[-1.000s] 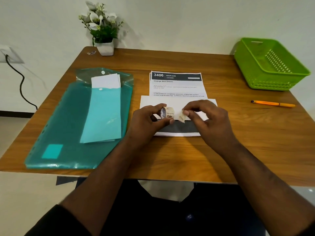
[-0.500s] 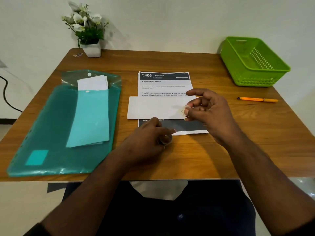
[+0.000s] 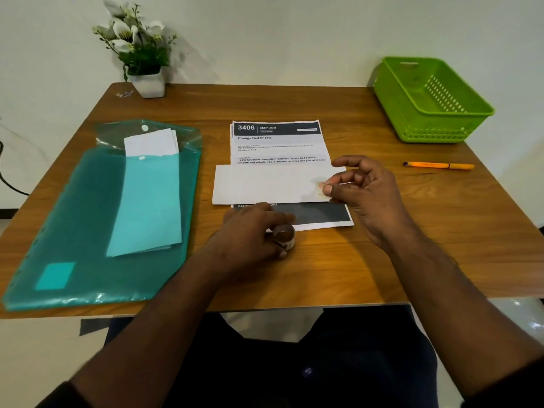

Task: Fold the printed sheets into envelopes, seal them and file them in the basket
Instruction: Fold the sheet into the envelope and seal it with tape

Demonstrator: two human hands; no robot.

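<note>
A: Head view, hands first. Left hand (image 3: 250, 231) grips a small sticker roll (image 3: 285, 237) at the table's (image 3: 368, 260) near edge, just below the printed sheet (image 3: 276, 142).

B: Right hand (image 3: 368, 195)?

A: Thumb and forefinger pinch a small sticker (image 3: 321, 189); the other fingers are spread loose. It sits over the right end of the white envelope (image 3: 265, 185).

B: Envelope position?

A: Lying flat across the middle of the printed sheet, header "3406 BEDROOM" visible above it, dark band below.

B: Surroundings?

A: Teal folder (image 3: 88, 231) to the left, white envelopes inside. Orange pen (image 3: 438, 165) to the right. Green basket (image 3: 426, 98) at far right corner. Potted plant (image 3: 141, 54) far left.
</note>
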